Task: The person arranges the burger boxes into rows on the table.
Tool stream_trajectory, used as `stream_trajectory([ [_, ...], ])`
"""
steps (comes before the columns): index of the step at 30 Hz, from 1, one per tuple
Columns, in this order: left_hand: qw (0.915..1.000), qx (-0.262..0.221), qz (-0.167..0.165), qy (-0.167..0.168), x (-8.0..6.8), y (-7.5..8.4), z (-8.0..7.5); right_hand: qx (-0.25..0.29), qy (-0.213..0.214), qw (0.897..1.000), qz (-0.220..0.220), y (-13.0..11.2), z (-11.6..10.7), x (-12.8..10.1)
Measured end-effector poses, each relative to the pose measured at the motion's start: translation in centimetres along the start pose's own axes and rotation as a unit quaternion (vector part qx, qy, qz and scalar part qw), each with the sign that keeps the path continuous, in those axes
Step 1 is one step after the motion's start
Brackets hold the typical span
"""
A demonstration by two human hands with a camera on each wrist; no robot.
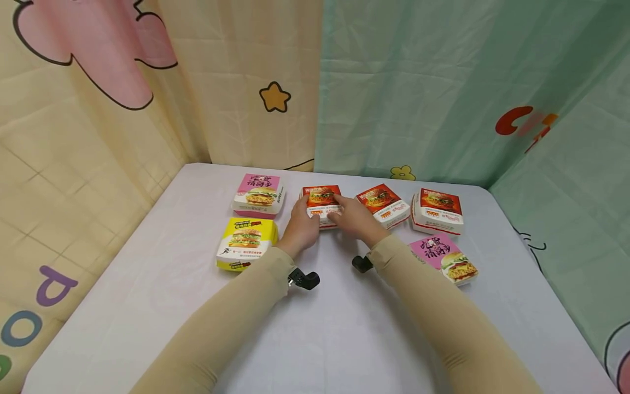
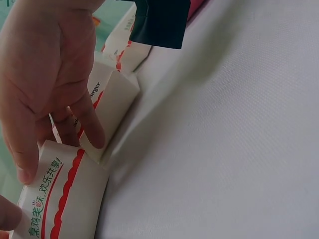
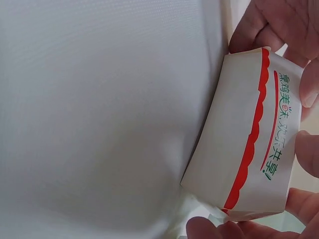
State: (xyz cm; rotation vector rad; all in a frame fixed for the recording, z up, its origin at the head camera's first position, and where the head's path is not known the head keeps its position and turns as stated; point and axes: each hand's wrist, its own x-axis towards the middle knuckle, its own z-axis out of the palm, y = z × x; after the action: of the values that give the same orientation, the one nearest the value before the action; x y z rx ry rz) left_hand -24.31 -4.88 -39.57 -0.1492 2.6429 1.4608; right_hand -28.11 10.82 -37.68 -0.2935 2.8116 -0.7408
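Observation:
Both hands hold one red-and-white burger box [image 1: 323,195] at the back middle of the table. My left hand [image 1: 302,229] grips its left end, and my right hand [image 1: 359,220] grips its right end. Thumbs lie along the near top edge in the head view. In the right wrist view the box's white front [image 3: 234,129] with a red scalloped band faces the camera, fingers around both ends. Seen from the left wrist, the right fingers [image 2: 89,122] reach down between this box and the neighbouring red-and-white box [image 1: 381,202].
A pink-topped box [image 1: 259,197] and a yellow box [image 1: 246,243] stand on the left. On the right are another red-and-white box [image 1: 437,212] and a second pink-topped box [image 1: 445,260]. Curtains [image 1: 394,87] hang behind the white table [image 1: 325,328].

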Motion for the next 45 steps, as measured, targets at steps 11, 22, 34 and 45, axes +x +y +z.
stream_trajectory([
  [11, 0.9984, -0.053, -0.008, 0.018, 0.9, -0.6, 0.3, 0.004, -0.002, 0.999, 0.034, -0.1, 0.0, -0.4],
  [22, 0.9971, -0.066, -0.006, 0.036, 1.6, -1.0, 0.8, 0.024, 0.019, 0.999, 0.037, -0.1, 0.2, -0.5],
  [34, 0.9984, -0.049, -0.011, 0.024, 1.9, -1.1, 0.5, 0.03, 0.032, 0.998, 0.038, 0.2, 0.5, 0.0],
  [45, 0.9981, -0.056, -0.021, 0.019, 2.2, -1.2, 0.4, 0.032, 0.043, 0.998, 0.04, 0.0, 0.8, 0.3],
])
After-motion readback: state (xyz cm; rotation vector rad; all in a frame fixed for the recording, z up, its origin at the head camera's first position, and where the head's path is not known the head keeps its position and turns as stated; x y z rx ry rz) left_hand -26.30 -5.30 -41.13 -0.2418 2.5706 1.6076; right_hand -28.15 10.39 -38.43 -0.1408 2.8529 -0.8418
